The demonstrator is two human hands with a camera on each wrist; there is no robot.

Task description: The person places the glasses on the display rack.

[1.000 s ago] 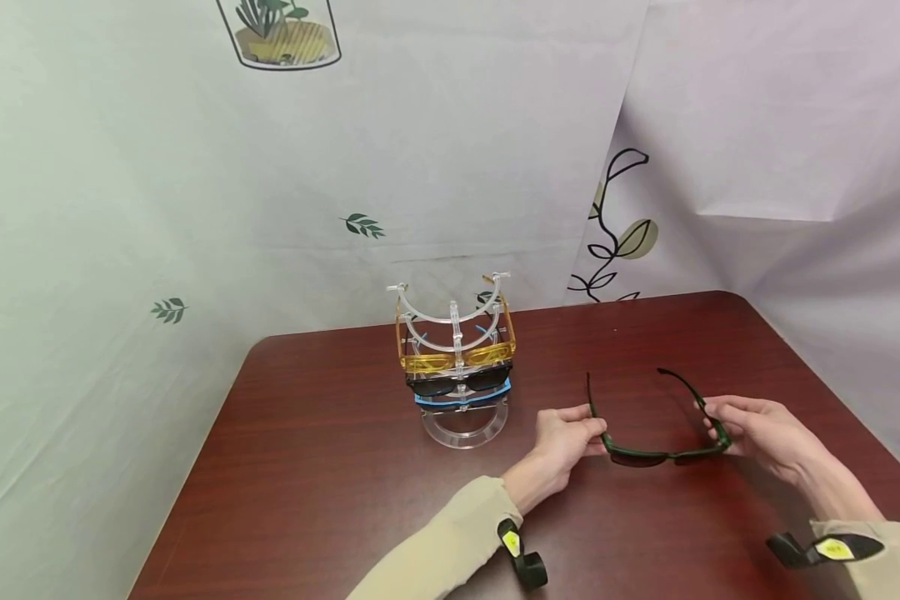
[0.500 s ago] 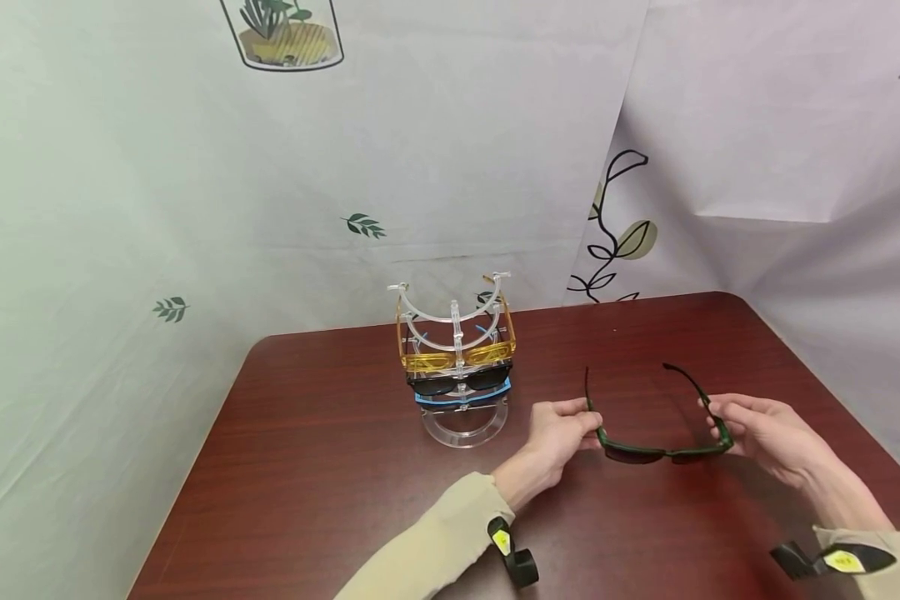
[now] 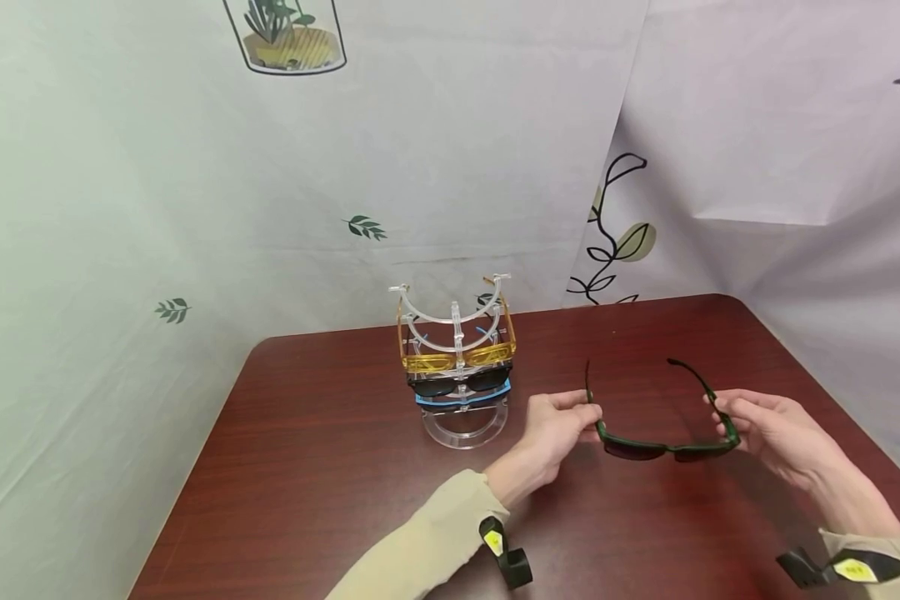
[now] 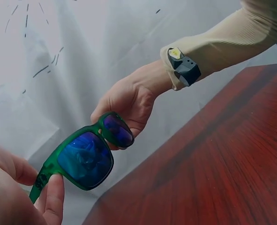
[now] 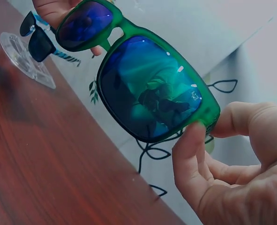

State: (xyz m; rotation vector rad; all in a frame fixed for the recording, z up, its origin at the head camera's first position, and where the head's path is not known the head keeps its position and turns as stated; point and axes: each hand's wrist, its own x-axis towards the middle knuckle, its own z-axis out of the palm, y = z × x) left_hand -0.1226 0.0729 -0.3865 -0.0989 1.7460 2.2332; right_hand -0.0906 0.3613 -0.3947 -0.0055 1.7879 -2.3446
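A pair of green-framed sunglasses (image 3: 669, 448) with blue mirrored lenses is held between both hands above the right part of the table, temples unfolded and pointing away from me. My left hand (image 3: 558, 429) pinches the left temple near its hinge. On the other side, my right hand (image 3: 768, 433) grips the right temple close to the frame corner. The right wrist view shows the lens front (image 5: 150, 89) large, with thumb and fingers at the hinge. In the left wrist view, the far lens (image 4: 117, 130) sits against the right hand.
Left of the hands stands a clear plastic eyewear stand (image 3: 457, 321). It bears yellow glasses (image 3: 429, 362), black sunglasses (image 3: 435, 387) and a blue-framed pair (image 3: 461, 398). The dark red wooden table (image 3: 330, 492) meets a white printed cloth (image 3: 270, 183) at its back and sides.
Both hands have raised the sunglasses slightly away from me and spread a little apart, the left hand shifting left and the right hand slightly right. The stand and its glasses stay put.
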